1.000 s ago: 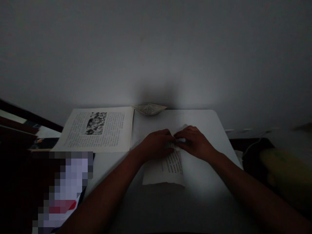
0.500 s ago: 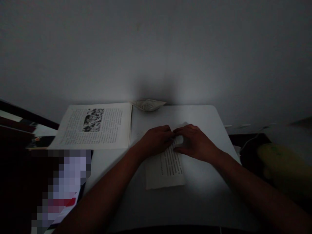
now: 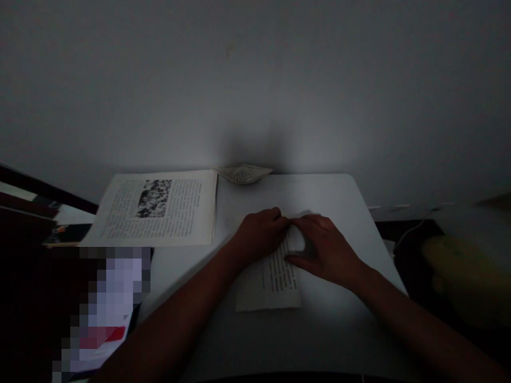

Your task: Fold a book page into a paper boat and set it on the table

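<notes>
A printed sheet of paper [image 3: 268,295] lies flat on the white table in front of me, its upper part covered by my hands. My left hand [image 3: 263,232] is closed, its curled fingers on the upper part of the sheet. My right hand [image 3: 325,247] has its thumb and fingers spread apart. Its fingertips meet the left hand's fingers near the sheet's top, while its thumb tip reaches the right edge. What lies under the left fingers is hidden. A folded paper boat [image 3: 244,174] stands behind them at the wall.
At the left of the table [image 3: 335,197] lies a stack of printed pages [image 3: 191,207] with a dark picture on top. A partly pixelated screen [image 3: 120,298] is at lower left. Beyond the right edge are a yellowish object [image 3: 459,266] and a thin cable [image 3: 413,229].
Both hands have shifted slightly toward me, the right one also a little to the right. Its thumb and fingers are somewhat farther apart. The sheet stays in nearly the same place.
</notes>
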Motion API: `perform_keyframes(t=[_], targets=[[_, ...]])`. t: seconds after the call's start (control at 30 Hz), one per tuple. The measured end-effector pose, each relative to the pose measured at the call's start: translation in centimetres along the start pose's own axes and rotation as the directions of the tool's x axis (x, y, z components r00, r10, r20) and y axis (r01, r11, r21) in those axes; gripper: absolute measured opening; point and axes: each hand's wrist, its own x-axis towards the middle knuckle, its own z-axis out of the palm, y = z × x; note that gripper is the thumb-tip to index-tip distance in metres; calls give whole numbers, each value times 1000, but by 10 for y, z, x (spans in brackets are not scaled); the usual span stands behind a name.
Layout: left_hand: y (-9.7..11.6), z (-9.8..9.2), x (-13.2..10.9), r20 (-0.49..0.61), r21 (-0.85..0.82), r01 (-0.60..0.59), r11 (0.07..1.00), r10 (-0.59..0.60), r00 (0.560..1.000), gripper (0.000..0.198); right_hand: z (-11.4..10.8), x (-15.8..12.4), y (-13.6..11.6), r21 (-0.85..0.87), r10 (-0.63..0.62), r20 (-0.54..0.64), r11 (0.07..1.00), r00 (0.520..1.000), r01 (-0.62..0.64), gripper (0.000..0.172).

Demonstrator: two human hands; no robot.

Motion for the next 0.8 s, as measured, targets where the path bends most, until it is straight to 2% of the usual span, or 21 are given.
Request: perform_keyframes(t=[0.2, 0.5, 0.6, 0.67, 0.73, 0.8], targets=[[2, 8, 1, -55, 76, 14, 997, -10, 998, 22, -2, -15, -9, -37, -68, 21, 997, 997, 69, 66], [2, 8, 0, -60, 55, 6, 998, -3, 998, 23, -8, -42, -21, -24, -138, 57, 990, 989, 140, 62], [2, 8, 0, -73, 32, 11, 999, -9, 997, 24, -10, -41, -18, 14, -146, 14, 989, 989, 146, 61], [2, 8, 0, -82, 16, 12, 1000, -11, 997, 24, -10, -34, -14, 52, -118, -28, 992, 993, 119, 52], [2, 8, 0, -83, 4, 12, 1000, -12, 996, 24, -9, -22, -7, 71, -52, -79, 996, 995, 58, 30], [1, 8, 0, -79, -6, 16, 1000, -16, 997, 24, -7, -7, 1, 55, -3, -97, 998, 995, 9, 16]])
